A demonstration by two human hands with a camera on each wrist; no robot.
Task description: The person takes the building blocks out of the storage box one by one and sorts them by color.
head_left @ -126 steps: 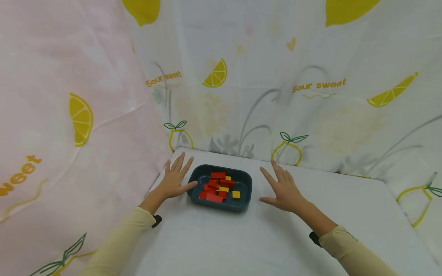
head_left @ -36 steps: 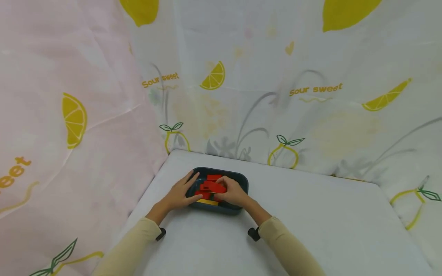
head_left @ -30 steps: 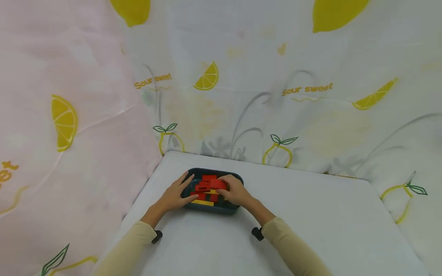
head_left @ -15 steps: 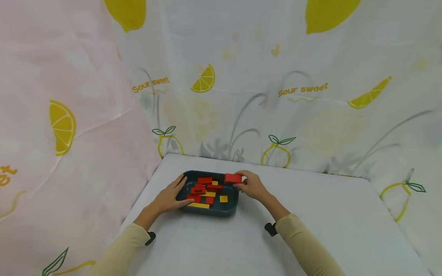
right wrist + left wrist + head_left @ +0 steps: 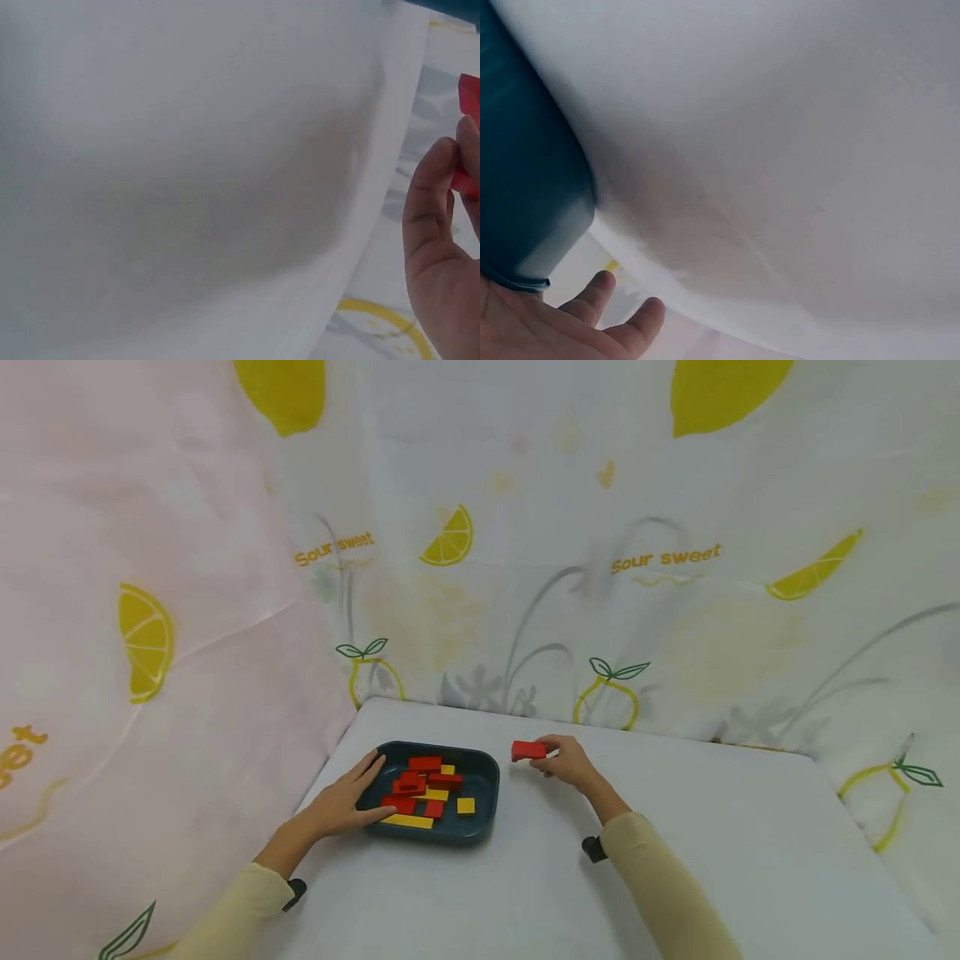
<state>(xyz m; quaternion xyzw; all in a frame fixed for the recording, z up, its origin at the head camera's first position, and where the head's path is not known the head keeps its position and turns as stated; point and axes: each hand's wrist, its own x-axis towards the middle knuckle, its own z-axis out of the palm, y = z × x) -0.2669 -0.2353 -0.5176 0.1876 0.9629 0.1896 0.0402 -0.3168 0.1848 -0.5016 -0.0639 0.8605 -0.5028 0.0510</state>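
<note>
A dark blue-green tray (image 5: 461, 837) stands on the white table, with several red and yellow blocks inside. My left hand (image 5: 335, 803) lies spread at its left end, fingers straight along the rim and thumb reaching over the near corner. In the left wrist view the hand (image 5: 562, 326) touches the tray's rim (image 5: 517, 281). Right of the tray, my right hand (image 5: 567, 763) pinches a red block (image 5: 528, 751) above the table. Part of that red block (image 5: 471, 97) shows in the right wrist view, between thumb and fingers; the rest is cut off.
A white-covered table (image 5: 525, 893) extends forward and right of the tray. Behind it hangs a lemon-print cloth (image 5: 525, 610), and a pinkish cloth (image 5: 225, 718) closes off the left side. Inside the tray, a small yellow block (image 5: 466, 807) lies apart from the pile.
My right hand came down to the tray, picked out a red block and carried it rightward past the rim. The left hand moved onto the tray, which has shifted left and nearer.
</note>
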